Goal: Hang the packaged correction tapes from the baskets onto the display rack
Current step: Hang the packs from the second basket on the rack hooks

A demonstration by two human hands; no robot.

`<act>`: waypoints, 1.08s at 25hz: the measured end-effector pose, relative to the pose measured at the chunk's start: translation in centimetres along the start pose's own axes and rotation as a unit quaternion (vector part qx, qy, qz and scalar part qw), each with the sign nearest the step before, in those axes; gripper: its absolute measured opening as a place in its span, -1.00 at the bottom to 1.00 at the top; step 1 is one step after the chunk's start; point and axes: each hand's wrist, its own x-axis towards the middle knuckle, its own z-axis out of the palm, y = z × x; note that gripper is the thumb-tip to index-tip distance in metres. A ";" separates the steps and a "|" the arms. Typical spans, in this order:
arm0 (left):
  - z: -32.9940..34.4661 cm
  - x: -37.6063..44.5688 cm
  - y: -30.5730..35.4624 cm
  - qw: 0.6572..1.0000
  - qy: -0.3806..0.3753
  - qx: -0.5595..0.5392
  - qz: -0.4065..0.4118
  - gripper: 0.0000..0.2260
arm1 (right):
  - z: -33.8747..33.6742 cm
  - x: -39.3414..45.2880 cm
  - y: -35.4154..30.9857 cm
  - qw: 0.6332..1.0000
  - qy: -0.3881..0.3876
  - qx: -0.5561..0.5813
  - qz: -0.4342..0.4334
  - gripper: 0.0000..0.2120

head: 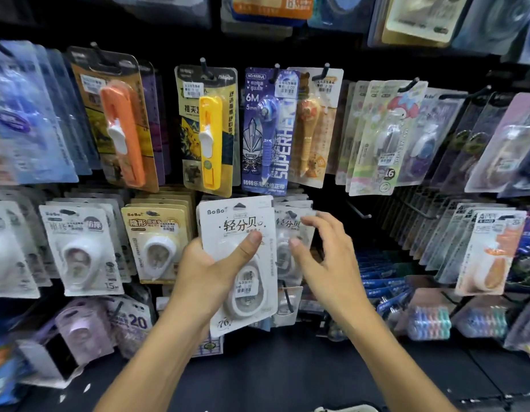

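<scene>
A white carded correction tape pack is held at the centre of the frame by the left hand. The grip is closed on the pack: the thumb is pressed flat across the card's front, just above the blister, while the other fingers are hidden behind the card. The pack is tilted slightly, its hang hole at the top edge, its lower corner pointing down towards the dark surface at the bottom of the frame.

The card is matte white with black printed characters; a clear, glossy moulded blister over a rounded white dispenser is set in its lower half, with a small barcode label stuck on it.

The right hand is seen just right of the pack, fingers spread and loosely curved, nothing held; its fingertips are near or against a second matching pack hanging on the display rack directly behind. Contact cannot be told for certain.

A bare metal peg is seen right of centre. In the row above, a yellow slim tape pack and a blue pen-shaped pack are hung, both in shiny plastic.
</scene>
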 end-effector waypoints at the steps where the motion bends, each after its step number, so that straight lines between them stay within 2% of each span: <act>1: 0.2 0.5 0.1 1.000 -0.007 0.023 0.000 -0.71 | 0.4 -0.7 -0.4 0.993 -0.035 0.113 -0.015 -0.69; 2: 0.4 0.9 0.2 0.999 -0.018 0.049 -0.001 -0.70 | 0.9 -1.5 -0.7 0.969 -0.086 0.233 -0.008 -0.67; 3: 0.6 1.4 0.1 0.997 -0.034 0.068 0.004 -0.73 | 1.3 -2.0 -0.6 0.945 -0.117 0.306 0.001 -0.64; 5: 1.0 2.0 0.0 0.991 -0.057 0.110 0.040 -0.74 | 1.6 -2.3 0.0 0.931 -0.096 0.352 0.010 -0.65; 6: 0.8 2.3 -0.3 0.980 -0.042 0.178 0.076 -0.68 | 1.4 -2.3 0.3 0.933 -0.064 0.353 0.019 -0.65; 7: 0.3 2.8 -0.8 0.949 -0.013 0.291 0.117 -0.64 | 1.0 -2.3 0.9 0.940 -0.024 0.338 0.034 -0.64; 9: -0.8 3.5 -1.4 0.846 0.044 0.505 0.168 -0.60 | 0.1 -2.7 2.4 0.955 0.032 0.287 0.063 -0.60; 10: -1.2 3.8 -1.5 0.817 0.042 0.553 0.158 -0.59 | -0.2 -2.9 2.9 0.960 0.038 0.269 0.071 -0.58; 11: -1.4 4.1 -1.5 0.809 0.023 0.572 0.134 -0.57 | -0.2 -2.9 3.2 0.964 0.033 0.252 0.073 -0.57; 14: -1.4 4.4 -1.8 0.809 -0.020 0.580 0.091 -0.49 | 0.6 -1.9 3.1 0.981 0.009 0.183 0.064 -0.61; 17: -1.7 4.3 -2.3 0.807 -0.022 0.581 0.102 -0.44 | 1.4 -0.5 3.1 0.984 0.006 0.161 0.081 -0.61; 20: -2.0 4.0 -3.0 0.802 -0.035 0.589 0.095 -0.34 | 2.6 2.4 3.7 0.992 -0.043 0.097 0.074 -0.58; 23: -2.1 3.6 -3.7 0.805 -0.073 0.582 0.083 -0.24 | 3.0 5.2 4.1 0.998 -0.052 0.015 0.024 -0.53; 27: -2.4 2.4 -4.0 0.802 -0.079 0.586 0.089 -0.26 | 2.3 4.4 5.6 0.996 -0.081 -0.026 -0.017 -0.50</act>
